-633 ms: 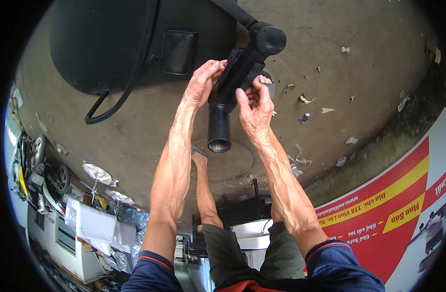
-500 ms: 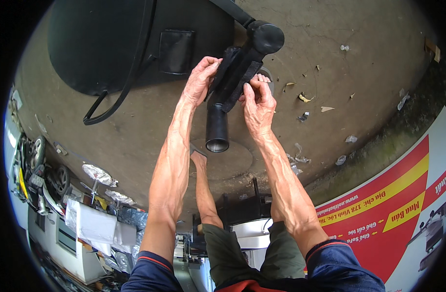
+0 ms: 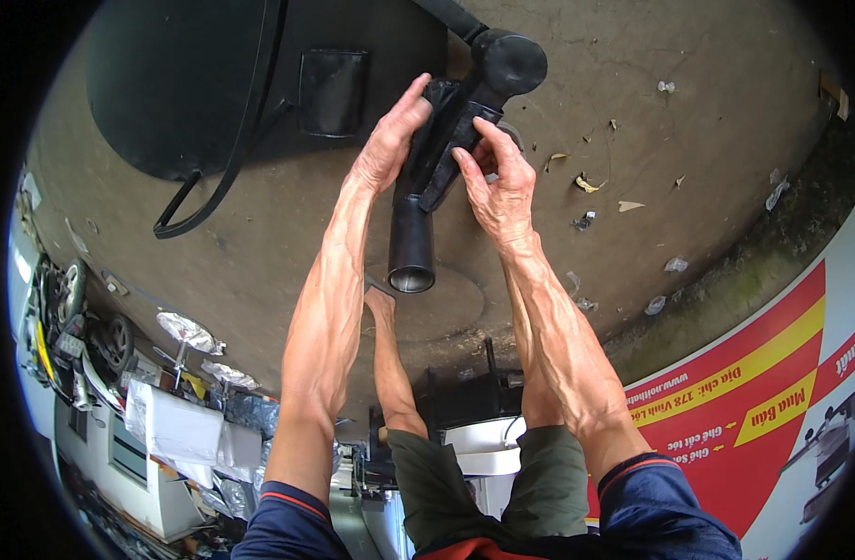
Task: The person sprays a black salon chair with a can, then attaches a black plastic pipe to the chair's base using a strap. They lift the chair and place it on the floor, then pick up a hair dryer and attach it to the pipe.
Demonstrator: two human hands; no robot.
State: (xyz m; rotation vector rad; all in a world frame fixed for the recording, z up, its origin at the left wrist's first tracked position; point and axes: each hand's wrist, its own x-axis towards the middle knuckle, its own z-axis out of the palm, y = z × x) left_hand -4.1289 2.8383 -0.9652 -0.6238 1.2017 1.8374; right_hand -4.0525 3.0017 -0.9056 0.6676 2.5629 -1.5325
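A black metal tube slants upward in front of me, its hollow end facing me. Its upper end meets a round black knob-like joint on a black bar. A black cover, leather-like in look, lies around the tube's middle, with raised flaps along both sides. My left hand is flat against the left flap, fingers extended. On the right flap rest the thumb and fingertips of my right hand, spread apart. Some right-hand fingers are hidden beneath.
A large black panel with a strap and a rectangular patch is at the upper left. Scraps and leaves dot the concrete floor. A red and yellow sign stands lower right; motorbikes are at left.
The right flap has turned inward over the tube, and my right fingers have moved up onto it. My left hand has straightened from a pinch at the left flap and shifted slightly upward.
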